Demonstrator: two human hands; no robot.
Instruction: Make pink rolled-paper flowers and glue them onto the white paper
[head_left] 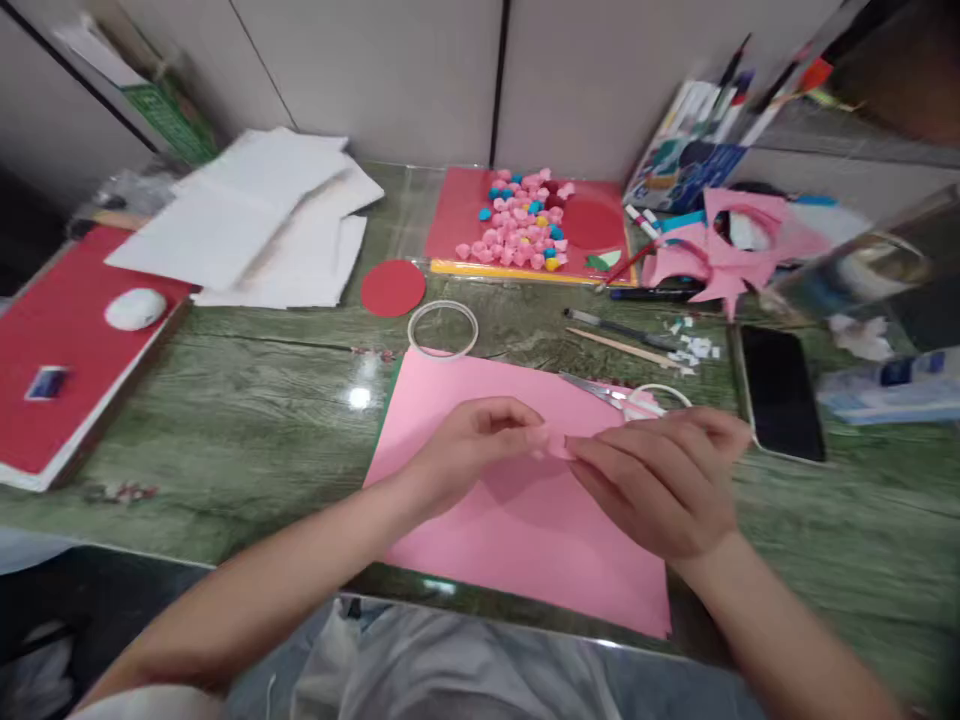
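Note:
A small pink paper piece [558,443] is pinched between my two hands, above a large pink sheet of paper [480,540]. My left hand [480,445] grips its left end with thumb and forefinger. From the other side, the fingertips of my right hand [667,480] close on it; the piece's exact shape is blurred. Just behind my right hand lie scissors [600,390], their handle partly hidden by pink scraps and the hand. Several small pink, blue and yellow paper pieces [517,225] are heaped on a red sheet [457,215] at the back.
A tape ring [475,335] and a red paper disc [393,288] lie behind the pink sheet. White papers [225,220] and a red board [45,310] are at left. A phone [784,390], a pen [615,327], pink cut-outs [705,250] and a marker box [682,160] stand or lie at right.

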